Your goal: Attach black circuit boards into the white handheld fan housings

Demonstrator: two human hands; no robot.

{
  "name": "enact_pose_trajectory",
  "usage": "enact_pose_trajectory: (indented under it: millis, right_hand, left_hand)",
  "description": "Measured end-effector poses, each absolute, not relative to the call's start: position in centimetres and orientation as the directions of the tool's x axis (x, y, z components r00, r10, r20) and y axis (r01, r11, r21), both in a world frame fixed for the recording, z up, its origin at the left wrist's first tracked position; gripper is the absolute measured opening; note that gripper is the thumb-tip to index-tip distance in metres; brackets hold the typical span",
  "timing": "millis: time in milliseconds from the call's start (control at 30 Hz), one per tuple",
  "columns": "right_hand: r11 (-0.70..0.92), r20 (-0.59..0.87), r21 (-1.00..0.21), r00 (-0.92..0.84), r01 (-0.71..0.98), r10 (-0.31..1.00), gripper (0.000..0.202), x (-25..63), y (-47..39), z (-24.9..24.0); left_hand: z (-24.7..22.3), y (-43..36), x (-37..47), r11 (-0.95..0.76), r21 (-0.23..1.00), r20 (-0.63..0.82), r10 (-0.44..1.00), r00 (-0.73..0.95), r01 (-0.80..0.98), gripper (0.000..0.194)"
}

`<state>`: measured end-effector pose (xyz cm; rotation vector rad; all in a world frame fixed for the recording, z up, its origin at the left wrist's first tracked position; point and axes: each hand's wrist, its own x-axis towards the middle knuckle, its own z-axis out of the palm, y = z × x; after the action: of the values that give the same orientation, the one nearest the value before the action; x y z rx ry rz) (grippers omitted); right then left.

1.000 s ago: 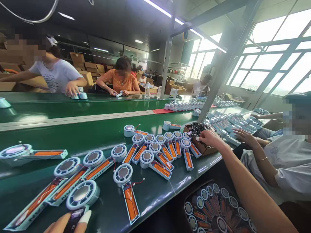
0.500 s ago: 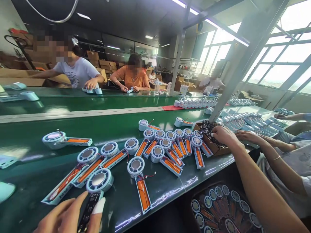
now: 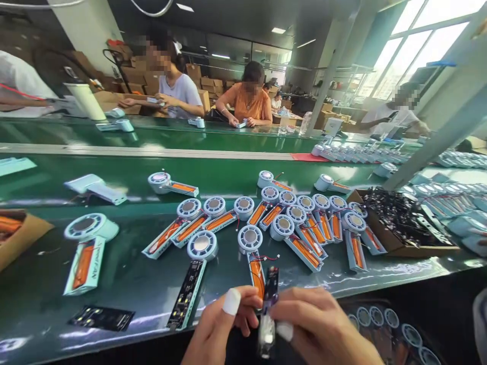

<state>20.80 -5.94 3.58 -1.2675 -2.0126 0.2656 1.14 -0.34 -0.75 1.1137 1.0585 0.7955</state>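
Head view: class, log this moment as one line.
right hand: holds black circuit board | left hand: beside it, contact unclear | loose circuit board: lying on green tabletop

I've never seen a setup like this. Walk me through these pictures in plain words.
There is no robot here: these are a person's two bare hands. Every picture comes from one camera worn on that person's head, looking forward and down.

At the bottom, the right hand grips a narrow black board. The left hand is close beside it; whether it touches is unclear.

On the green table lie many fans with round heads, most showing orange inside their handles. One has a black strip along its handle instead. A dark panel lies flat at the near left, and an open box at the right holds a dark heap. Across the table sit co-workers.
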Motion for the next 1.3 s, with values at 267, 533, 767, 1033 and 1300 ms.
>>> enact_pose_trajectory:
  millis: [267,533,767,1033,1300]
  right_hand:
    - [0.355,0.477,-0.599,-0.037,0.717,0.878,0.025,17.8,-2.9,0.8]
    - [0.159,0.313,-0.658,0.076,0.736,0.947,0.024,18.5,-1.5,0.2]
    - [-0.008,0.045,-0.975,0.231,0.224,0.972,0.025,17.5,-2.5,-0.4]
    - [-0.132,-0.184,-0.959,0.197,-0.252,0.963,0.039,16.9,-2.8,-0.4]
    - [-0.067,-0.056,-0.996,0.181,0.054,0.982,0.023,16.4,-3.3,-0.3]
  left_hand:
    - [-0.3,0.2,-0.5,0.305,0.952,-0.297,0.920,0.256,0.008,0.044]
    - [-1.2,-0.2,0.6,0.237,0.970,-0.226,0.961,0.157,-0.054,0.034]
    - [-1.9,-0.2,0.0,0.222,0.975,-0.221,0.953,0.208,0.018,0.029]
    - [0.2,-1.3,0.6,0.227,0.973,-0.232,0.963,0.136,0.045,0.028]
    - [0.0,-1.6,0.8,0.219,0.971,-0.230,0.965,0.128,0.097,0.031]
